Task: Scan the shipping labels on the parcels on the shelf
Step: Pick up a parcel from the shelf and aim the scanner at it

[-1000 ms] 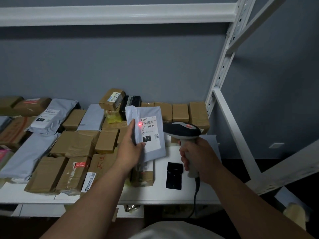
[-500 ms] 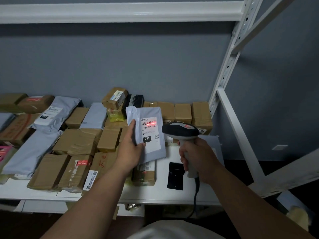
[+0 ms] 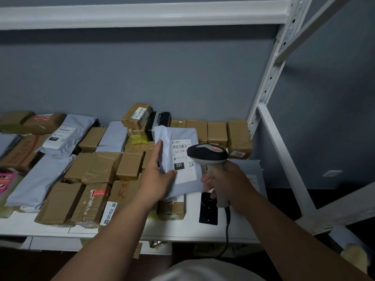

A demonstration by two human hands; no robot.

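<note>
My left hand (image 3: 157, 175) grips a grey poly mailer (image 3: 182, 136) by its left edge and holds it upright above the shelf. Its white shipping label (image 3: 182, 159) faces me, marked 231, and no red scan light shows on it. My right hand (image 3: 229, 183) grips the handle of a corded barcode scanner (image 3: 207, 154). The scanner head covers the label's right edge. Several cardboard boxes (image 3: 129, 165) and grey mailers (image 3: 38, 179) lie packed across the white shelf (image 3: 194, 233).
A black scanner stand (image 3: 209, 209) lies flat on the shelf below the scanner. A box marked 2004 (image 3: 239, 138) sits at the back right. White shelf uprights (image 3: 269, 82) and a diagonal brace (image 3: 284, 159) rise on the right. Another shelf board (image 3: 142, 15) runs overhead.
The red scan line on the label has gone out. The scanner has moved left and closer to the mailer, now overlapping the label's right edge. My left hand still holds the mailer.
</note>
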